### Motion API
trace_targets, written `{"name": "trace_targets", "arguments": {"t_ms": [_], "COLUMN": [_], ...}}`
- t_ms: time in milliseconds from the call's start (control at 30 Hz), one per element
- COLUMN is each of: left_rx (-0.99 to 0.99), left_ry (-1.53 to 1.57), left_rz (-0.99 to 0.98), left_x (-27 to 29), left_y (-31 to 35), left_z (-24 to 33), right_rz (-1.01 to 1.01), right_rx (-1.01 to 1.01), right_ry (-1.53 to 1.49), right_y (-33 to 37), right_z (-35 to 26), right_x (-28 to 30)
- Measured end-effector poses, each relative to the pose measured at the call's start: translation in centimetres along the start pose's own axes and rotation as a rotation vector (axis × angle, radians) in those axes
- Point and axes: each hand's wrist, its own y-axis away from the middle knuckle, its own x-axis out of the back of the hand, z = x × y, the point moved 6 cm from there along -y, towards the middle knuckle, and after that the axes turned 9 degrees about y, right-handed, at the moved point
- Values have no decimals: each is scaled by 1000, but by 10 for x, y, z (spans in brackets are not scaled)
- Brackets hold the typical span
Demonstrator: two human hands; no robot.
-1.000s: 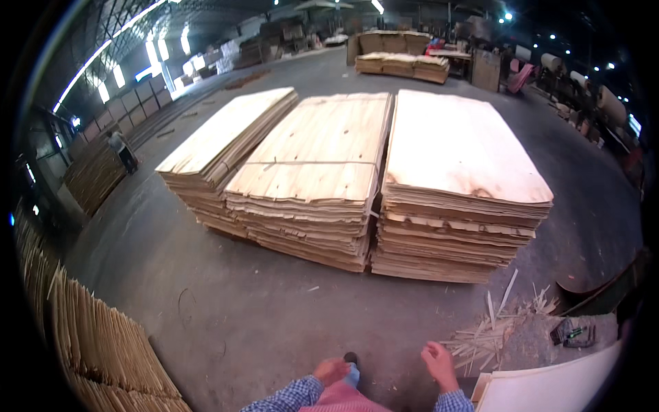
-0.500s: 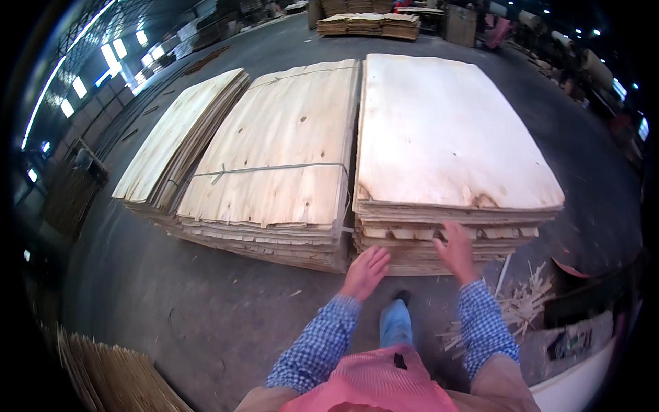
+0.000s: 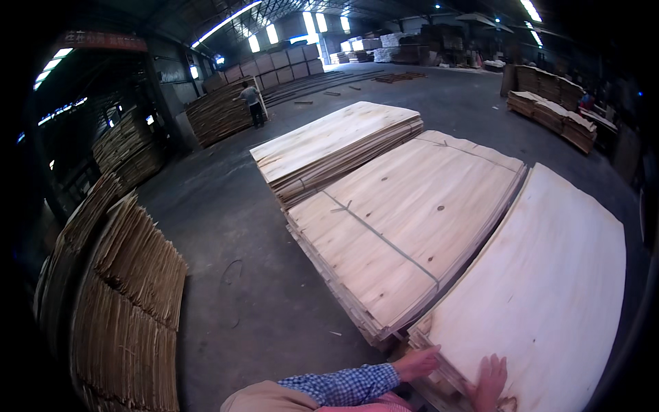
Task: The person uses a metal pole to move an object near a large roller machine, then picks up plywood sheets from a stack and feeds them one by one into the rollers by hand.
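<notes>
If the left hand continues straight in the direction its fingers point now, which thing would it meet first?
The left hand would probably meet the near edge of the pale top sheet first, though depth is unclear.

A long red banner (image 3: 103, 41) high at the upper left, its right end near a dark pillar (image 3: 158, 93), bears a row of large characters, too dim to read clearly.

One sleeve (image 3: 347, 384) is checked blue and white, beside tan cloth (image 3: 268, 397) and pink fabric (image 3: 384, 402).
</notes>
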Motion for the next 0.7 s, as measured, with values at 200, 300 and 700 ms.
{"name": "trace_targets", "arguments": {"t_ms": [200, 300, 700], "left_rx": [-171, -211, -219], "left_ry": [-241, -390, -384], "left_rz": [-46, -116, -445], "left_x": [-52, -70, -153], "left_y": [45, 53, 52], "left_z": [29, 41, 23], "right_rz": [-61, -1, 100], "right_rx": [9, 25, 20], "right_ry": [-123, -144, -103], "right_y": [-16, -21, -23], "right_z": [21, 29, 29], "right_x": [33, 57, 85]}}
